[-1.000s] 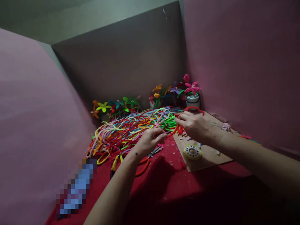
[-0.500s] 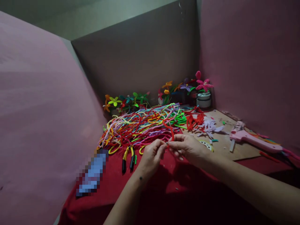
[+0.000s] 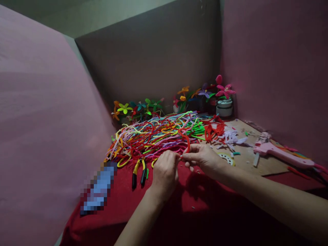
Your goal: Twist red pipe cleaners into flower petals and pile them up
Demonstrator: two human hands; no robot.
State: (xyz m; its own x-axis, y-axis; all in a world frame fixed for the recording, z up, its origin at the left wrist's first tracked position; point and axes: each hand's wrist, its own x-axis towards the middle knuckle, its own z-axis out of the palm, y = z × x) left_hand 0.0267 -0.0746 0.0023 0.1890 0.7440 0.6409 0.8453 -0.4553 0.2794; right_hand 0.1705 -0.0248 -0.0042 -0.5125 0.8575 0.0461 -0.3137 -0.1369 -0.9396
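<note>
A red pipe cleaner (image 3: 188,142) rises in a curve from the fingertips of my right hand (image 3: 205,160), pinched between thumb and forefinger. My left hand (image 3: 166,172) is closed, its back turned to me. Its fingertips meet those of the right hand at the lower end of the pipe cleaner, where the fingers hide most of that end. Just beyond both hands lies a heap of many-coloured pipe cleaners (image 3: 153,131). Pliers with yellow and black handles (image 3: 139,171) rest on the red cloth (image 3: 128,212) left of my left hand.
At the right, a pink glue gun (image 3: 282,154) lies on a brown board (image 3: 271,167), near red pipe-cleaner pieces (image 3: 214,131) and white ones (image 3: 232,136). Pipe-cleaner flowers (image 3: 124,108) stand at the back, one pink flower (image 3: 224,91) above a pale pot (image 3: 224,108). Pink panels rise on both sides.
My left hand has rolled over so that its back now faces me, fingertips still at the pipe cleaner's lower end. My right hand keeps its pinch. The view has shifted slightly.
</note>
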